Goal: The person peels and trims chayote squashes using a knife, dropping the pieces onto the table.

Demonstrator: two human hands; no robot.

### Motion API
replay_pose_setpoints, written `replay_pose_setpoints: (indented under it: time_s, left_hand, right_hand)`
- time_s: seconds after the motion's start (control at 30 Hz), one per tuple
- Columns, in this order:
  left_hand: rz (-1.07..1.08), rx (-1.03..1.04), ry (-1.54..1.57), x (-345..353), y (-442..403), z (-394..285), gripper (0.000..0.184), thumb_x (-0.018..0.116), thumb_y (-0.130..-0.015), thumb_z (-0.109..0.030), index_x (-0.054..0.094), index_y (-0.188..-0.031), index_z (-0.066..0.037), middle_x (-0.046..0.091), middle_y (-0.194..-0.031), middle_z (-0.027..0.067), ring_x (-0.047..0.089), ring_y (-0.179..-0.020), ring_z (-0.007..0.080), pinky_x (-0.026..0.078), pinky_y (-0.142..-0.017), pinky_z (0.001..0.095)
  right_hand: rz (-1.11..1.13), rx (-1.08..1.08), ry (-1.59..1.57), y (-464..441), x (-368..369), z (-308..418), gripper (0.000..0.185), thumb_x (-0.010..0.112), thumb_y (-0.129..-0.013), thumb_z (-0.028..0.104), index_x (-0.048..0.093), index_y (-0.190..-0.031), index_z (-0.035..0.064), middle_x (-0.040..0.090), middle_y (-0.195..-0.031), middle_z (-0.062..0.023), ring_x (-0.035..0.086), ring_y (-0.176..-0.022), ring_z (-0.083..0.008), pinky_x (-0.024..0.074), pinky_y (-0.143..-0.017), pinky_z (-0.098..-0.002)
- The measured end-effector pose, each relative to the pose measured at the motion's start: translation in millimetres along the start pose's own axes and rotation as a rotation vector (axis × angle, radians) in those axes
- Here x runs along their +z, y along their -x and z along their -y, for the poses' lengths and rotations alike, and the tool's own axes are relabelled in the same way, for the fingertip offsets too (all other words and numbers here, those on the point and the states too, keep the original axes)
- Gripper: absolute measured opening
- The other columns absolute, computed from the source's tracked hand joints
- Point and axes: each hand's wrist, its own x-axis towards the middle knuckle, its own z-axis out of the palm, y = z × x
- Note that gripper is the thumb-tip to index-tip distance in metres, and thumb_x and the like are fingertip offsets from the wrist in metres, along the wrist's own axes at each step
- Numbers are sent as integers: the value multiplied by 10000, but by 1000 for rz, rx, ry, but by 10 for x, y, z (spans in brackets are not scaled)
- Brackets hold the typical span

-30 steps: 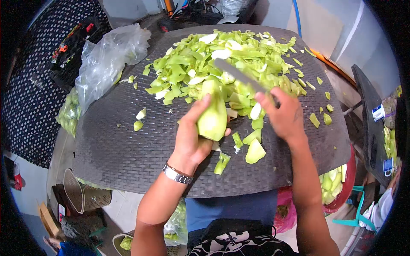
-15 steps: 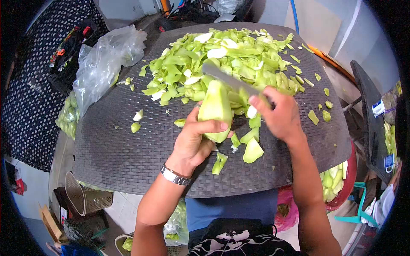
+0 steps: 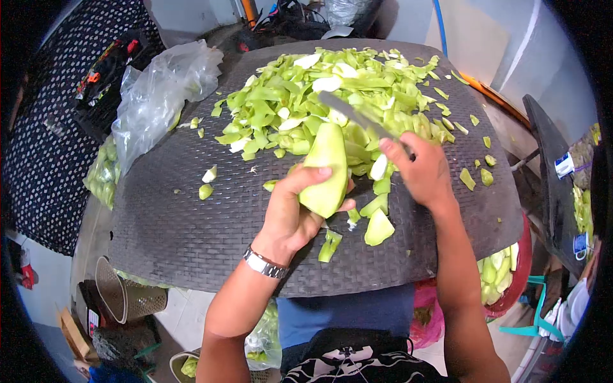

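Observation:
My left hand [image 3: 299, 203] is wrapped around a pale green, pear-shaped chayote [image 3: 327, 167], its narrow end pointing up and away from me. The surface is bare of skin and shows flat cut facets. A knife [image 3: 357, 116] is in my right hand [image 3: 418, 167], its fingers closed round the handle. The blade points up and left, just beyond the chayote and apart from it. Behind both hands spreads a heap of green peelings [image 3: 268, 102]. Nearer me, a loose peel piece [image 3: 379, 228] and a smaller green scrap [image 3: 329, 246] lie on the woven table [image 3: 185, 236].
A crumpled clear plastic bag [image 3: 153, 96] lies at the table's left edge. Below right stands a red basin [image 3: 520, 274] of pale green chayotes. A beige basket [image 3: 124, 297] sits on the floor at left, and a dark chair [image 3: 552, 166] is at right.
The chayote has turned in my left hand, and my thumb has shifted higher on it. The knife has moved slightly right, away from the chayote.

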Motion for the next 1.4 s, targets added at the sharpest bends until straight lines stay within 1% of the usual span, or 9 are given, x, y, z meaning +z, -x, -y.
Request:
replay_pose_setpoints:
  time_s: [0.23, 0.4, 0.63, 0.73, 0.87, 1.07, 1.13, 1.33, 1.4]
  left_hand:
    - [-213, 209, 71, 4, -86, 15, 459, 558, -1029, -435, 626, -1269, -49, 708, -1140, 145, 709, -981, 288, 593, -897, 477]
    - [-139, 17, 134, -47, -67, -54, 554, 566, -1018, -575, 643, -1148, -42, 708, -917, 123, 701, -801, 251, 593, -785, 393]
    - [-137, -1, 195, -116, -113, 24, 535, 550, -1031, -576, 639, -1099, -53, 701, -887, 113, 701, -769, 236, 600, -724, 379]
    - [-142, -6, 250, -122, -131, 27, 519, 549, -1037, -566, 629, -1111, -58, 698, -903, 105, 704, -780, 234, 606, -726, 385]
    - [-163, -13, 264, -108, -126, 20, 494, 548, -1044, -548, 620, -1125, -66, 694, -920, 96, 706, -791, 233, 613, -727, 390]
    - [-95, 3, 249, -119, -118, 39, 455, 531, -1058, -519, 629, -1134, -81, 703, -923, 103, 713, -830, 242, 608, -796, 404]
    - [-58, 37, 225, -121, -96, 43, 474, 504, -1068, -495, 626, -1212, -60, 710, -1014, 131, 707, -901, 276, 597, -846, 427]
    - [-98, 104, 133, -90, -96, 8, 434, 463, -1086, -414, 576, -1360, -97, 667, -1284, 124, 668, -1099, 284, 570, -887, 446]
    - [-106, 127, 106, -62, -79, 23, 451, 459, -1088, -435, 575, -1365, -98, 665, -1297, 130, 667, -1126, 290, 574, -915, 466]
  right_hand:
    - [92, -281, -63, 260, 94, 268, 614, 800, -795, 658, 659, -850, 64, 614, -599, -110, 661, -555, -296, 505, -547, -419]
    - [46, -649, -47, 414, 282, 376, 703, 794, -722, 743, 634, -894, 80, 676, -666, -103, 714, -605, -313, 554, -555, -430]
    - [64, -631, -4, 432, 319, 357, 740, 785, -704, 769, 624, -915, 78, 690, -684, -106, 709, -598, -321, 558, -553, -447]
    - [28, -665, 2, 438, 343, 367, 741, 825, -669, 749, 642, -900, 69, 652, -666, -77, 690, -570, -295, 534, -536, -387]
    - [31, -642, 8, 442, 374, 342, 736, 774, -690, 791, 630, -883, 96, 688, -681, -103, 706, -589, -307, 554, -542, -435]
    - [-88, -677, 54, 418, 340, 371, 731, 764, -685, 808, 652, -857, 106, 680, -666, -93, 700, -579, -282, 540, -530, -419]
    - [-113, -672, 80, 375, 292, 327, 718, 766, -697, 796, 658, -851, 103, 670, -651, -96, 698, -576, -282, 533, -527, -414]
    - [-13, -237, -15, 186, 137, 187, 625, 788, -776, 697, 655, -850, 91, 639, -620, -101, 691, -572, -299, 519, -528, -411]
    - [19, -315, -8, 237, 135, 221, 606, 799, -777, 681, 657, -858, 98, 638, -621, -95, 692, -574, -302, 522, -530, -416]
